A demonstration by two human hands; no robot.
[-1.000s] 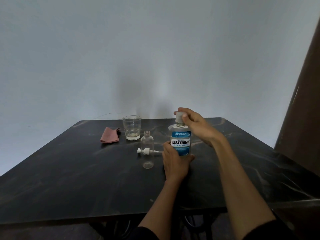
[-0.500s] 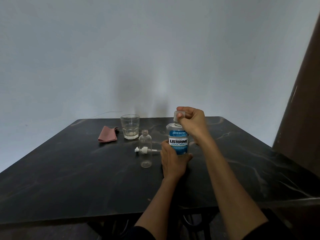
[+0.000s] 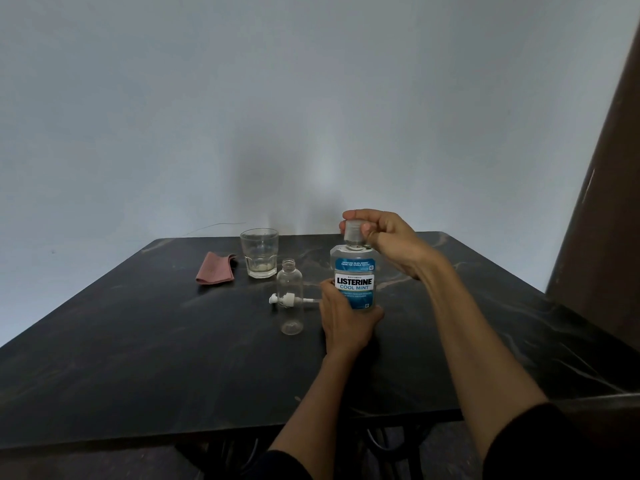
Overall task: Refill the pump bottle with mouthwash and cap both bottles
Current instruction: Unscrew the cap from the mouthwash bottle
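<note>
A blue-labelled mouthwash bottle (image 3: 354, 275) stands upright on the dark table (image 3: 173, 358). My left hand (image 3: 344, 317) wraps around its lower body. My right hand (image 3: 384, 239) pinches the clear cap (image 3: 354, 233) on the bottle's neck. Just left of it stands a small clear pump bottle (image 3: 291, 299), uncapped and looking empty. Its white pump head (image 3: 289, 300) lies flat on the table behind it, tube pointing right.
A drinking glass (image 3: 259, 252) stands at the back of the table, with a folded pink cloth (image 3: 214, 271) to its left. A brown panel (image 3: 602, 220) rises along the right edge. A plain wall lies behind.
My right hand has turned on the cap, wrist rolling over while the fingers stay around it. The left hand keeps its hold on the bottle. The view has shifted slightly.
</note>
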